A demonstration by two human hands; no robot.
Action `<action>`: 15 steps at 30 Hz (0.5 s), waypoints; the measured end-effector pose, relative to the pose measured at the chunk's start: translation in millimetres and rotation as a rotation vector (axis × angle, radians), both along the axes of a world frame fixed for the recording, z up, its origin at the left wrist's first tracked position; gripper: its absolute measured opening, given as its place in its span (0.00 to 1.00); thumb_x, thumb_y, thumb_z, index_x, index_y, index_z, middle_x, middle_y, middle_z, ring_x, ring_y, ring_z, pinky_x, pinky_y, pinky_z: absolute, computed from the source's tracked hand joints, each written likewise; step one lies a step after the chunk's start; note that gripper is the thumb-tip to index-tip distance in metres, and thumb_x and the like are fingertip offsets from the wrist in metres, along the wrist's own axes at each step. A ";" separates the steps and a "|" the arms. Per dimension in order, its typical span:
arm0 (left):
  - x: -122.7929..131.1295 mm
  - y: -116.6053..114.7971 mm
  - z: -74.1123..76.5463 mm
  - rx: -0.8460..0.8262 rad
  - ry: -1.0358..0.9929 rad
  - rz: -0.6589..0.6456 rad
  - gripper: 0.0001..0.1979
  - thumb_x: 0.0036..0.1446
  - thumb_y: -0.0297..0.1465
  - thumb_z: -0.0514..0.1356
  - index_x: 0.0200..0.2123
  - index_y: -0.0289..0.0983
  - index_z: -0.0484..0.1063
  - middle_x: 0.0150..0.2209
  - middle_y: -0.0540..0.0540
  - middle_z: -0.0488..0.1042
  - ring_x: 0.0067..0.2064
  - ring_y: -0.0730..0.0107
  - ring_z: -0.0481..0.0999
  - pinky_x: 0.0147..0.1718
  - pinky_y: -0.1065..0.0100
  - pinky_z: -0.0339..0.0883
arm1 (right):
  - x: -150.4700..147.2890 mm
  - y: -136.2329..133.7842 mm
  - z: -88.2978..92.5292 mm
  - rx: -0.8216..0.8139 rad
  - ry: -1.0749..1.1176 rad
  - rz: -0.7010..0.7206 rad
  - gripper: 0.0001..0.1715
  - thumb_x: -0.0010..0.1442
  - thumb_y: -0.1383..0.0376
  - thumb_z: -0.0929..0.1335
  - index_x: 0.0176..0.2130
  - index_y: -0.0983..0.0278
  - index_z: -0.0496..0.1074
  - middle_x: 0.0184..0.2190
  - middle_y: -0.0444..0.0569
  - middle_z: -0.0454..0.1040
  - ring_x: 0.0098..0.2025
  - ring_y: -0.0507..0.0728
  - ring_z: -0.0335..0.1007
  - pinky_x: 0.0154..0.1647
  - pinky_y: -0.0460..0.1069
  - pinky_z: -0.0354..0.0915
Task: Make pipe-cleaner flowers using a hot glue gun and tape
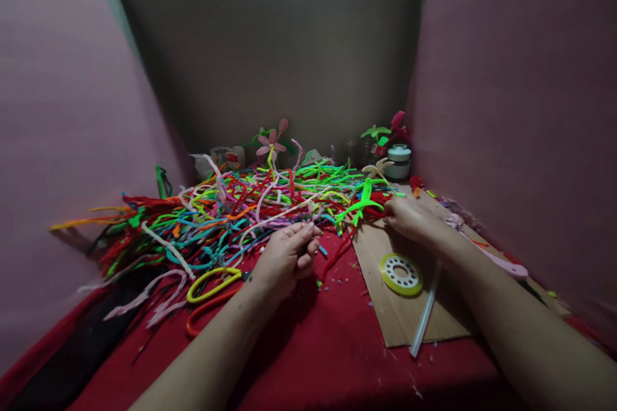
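Observation:
A large heap of coloured pipe cleaners lies across the red cloth. In front of it my left hand has its fingers curled, thumb and forefinger pressed together; what is between them is too small to name. My right hand is closed over the top part of a cardboard sheet, its fingertips beside a bright green pipe-cleaner shape. What it grips, if anything, I cannot make out. Under my right forearm are a yellow tape roll and a translucent stick.
Scissors with yellow and red handles lie left of my left hand. Pipe-cleaner flowers, a white lidded jar and a plastic wrap stand at the back. A pink-handled tool lies at the right. Walls enclose the sides and back.

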State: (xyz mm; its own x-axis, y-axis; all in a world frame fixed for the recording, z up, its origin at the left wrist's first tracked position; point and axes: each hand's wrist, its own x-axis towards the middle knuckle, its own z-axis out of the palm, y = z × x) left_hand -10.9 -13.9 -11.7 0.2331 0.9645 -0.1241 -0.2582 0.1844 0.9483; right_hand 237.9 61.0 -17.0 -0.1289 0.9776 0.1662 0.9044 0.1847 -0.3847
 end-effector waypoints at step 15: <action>13.2 -21.7 13.1 0.239 0.316 -0.029 0.14 0.48 0.37 0.63 0.36 0.35 0.72 0.23 0.54 0.64 0.20 0.83 0.55 0.18 0.75 0.47 | -43.4 -53.4 13.9 -0.557 1.223 0.560 0.09 0.53 0.61 0.70 0.31 0.65 0.69 0.15 0.38 0.61 0.16 0.45 0.52 0.18 0.43 0.49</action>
State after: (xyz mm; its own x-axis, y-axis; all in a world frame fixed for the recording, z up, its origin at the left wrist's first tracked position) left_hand 2.3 -35.6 1.4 0.2467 0.9685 0.0327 0.0554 -0.0478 0.9973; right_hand 194.5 7.6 -3.1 -0.5664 0.8209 0.0730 -0.1728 -0.0317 -0.9844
